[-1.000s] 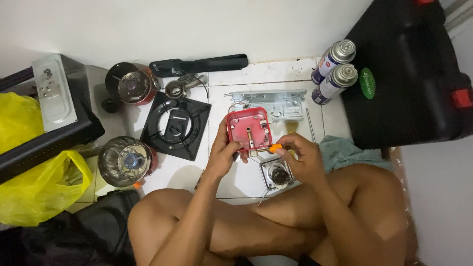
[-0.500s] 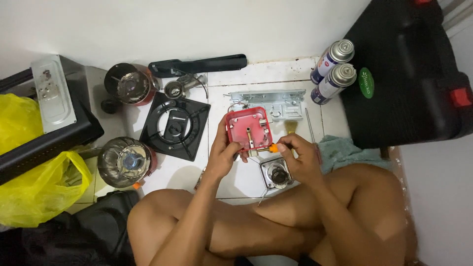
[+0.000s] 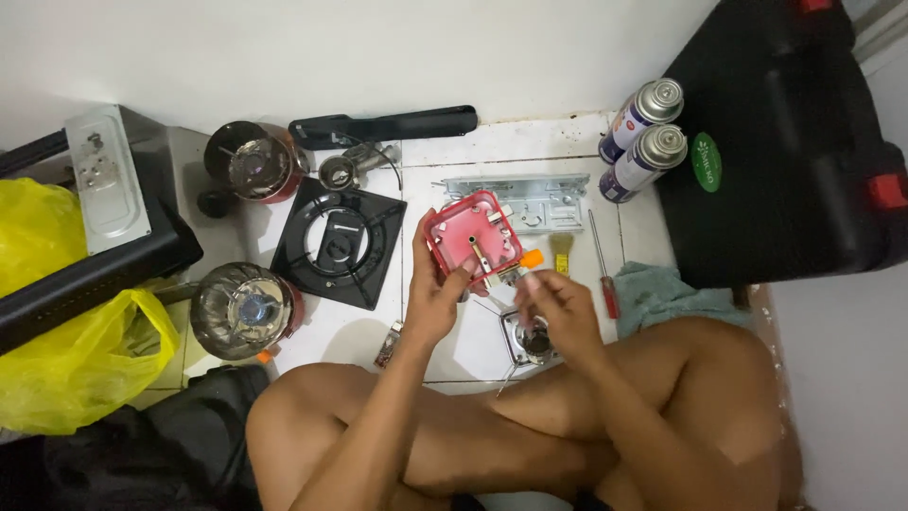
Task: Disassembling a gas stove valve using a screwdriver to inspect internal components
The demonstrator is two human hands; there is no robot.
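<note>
Just red stove part point(image 3: 470, 237) between both hands

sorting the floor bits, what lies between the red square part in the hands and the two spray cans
In the head view, a grey metal bracket plate lies flat on the white tiles between the red square part and the two spray cans.
</note>
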